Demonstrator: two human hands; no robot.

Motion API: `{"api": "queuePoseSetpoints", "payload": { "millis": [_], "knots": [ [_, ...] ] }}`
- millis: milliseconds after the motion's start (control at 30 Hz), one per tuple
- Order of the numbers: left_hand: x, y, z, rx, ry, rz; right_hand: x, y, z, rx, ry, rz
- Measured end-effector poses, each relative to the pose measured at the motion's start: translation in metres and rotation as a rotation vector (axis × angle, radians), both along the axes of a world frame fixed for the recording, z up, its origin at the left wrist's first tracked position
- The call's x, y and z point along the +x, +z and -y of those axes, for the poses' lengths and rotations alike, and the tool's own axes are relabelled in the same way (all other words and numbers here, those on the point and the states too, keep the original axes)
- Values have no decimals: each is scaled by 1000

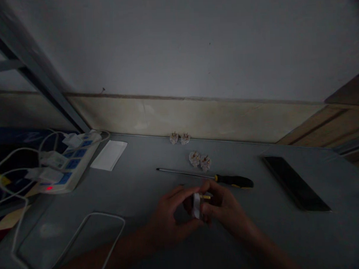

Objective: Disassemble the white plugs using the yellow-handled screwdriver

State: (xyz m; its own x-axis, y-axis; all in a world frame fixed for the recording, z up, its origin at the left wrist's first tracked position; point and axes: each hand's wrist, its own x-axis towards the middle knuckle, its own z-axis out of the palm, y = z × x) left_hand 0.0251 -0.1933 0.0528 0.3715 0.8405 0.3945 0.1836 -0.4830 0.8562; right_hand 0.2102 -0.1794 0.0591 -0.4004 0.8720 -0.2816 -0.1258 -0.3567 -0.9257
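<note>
Between both hands, above the grey table, is a white plug point(197, 205) whose brass-coloured pin points to the right. My left hand point(173, 215) grips its left side between thumb and fingers. My right hand point(221, 203) pinches the pin side, partly hiding the plug. Just beyond the hands lies a screwdriver point(234, 181) with a black and yellow handle, its shaft pointing left. Behind it sit two pale plug pieces point(194, 158) with metal pins. Another pair of similar plug pieces point(174, 138) stands near the wall.
At the left, a power strip point(71, 169) with a lit red light holds several white plugs and cables. A white paper point(108, 155) lies beside it. A white cable point(105, 214) loops across the front left. A dark phone-like slab point(296, 184) rests on the right of the table point(145, 171).
</note>
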Motion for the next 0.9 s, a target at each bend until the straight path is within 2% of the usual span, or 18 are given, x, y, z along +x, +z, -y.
{"api": "queuePoseSetpoints", "payload": {
  "millis": [133,267,400,633,733,900],
  "knots": [
    [0,-3,-1,-36,10,21,1,-9,-2,6,28,-31],
    [0,-8,-2,-161,-17,85,-2,-16,-2,9,13,-2],
    [1,-10,-2,-295,-41,157,-4,-14,1,25,-15,50],
    [1,-12,-2,-361,-34,196,-8,-7,8,30,-64,120],
    [2,-12,-1,-369,-20,201,-11,-8,11,83,-94,187],
    [6,-11,3,-379,-5,231,-12,-18,10,294,-212,250]
  ]
}}
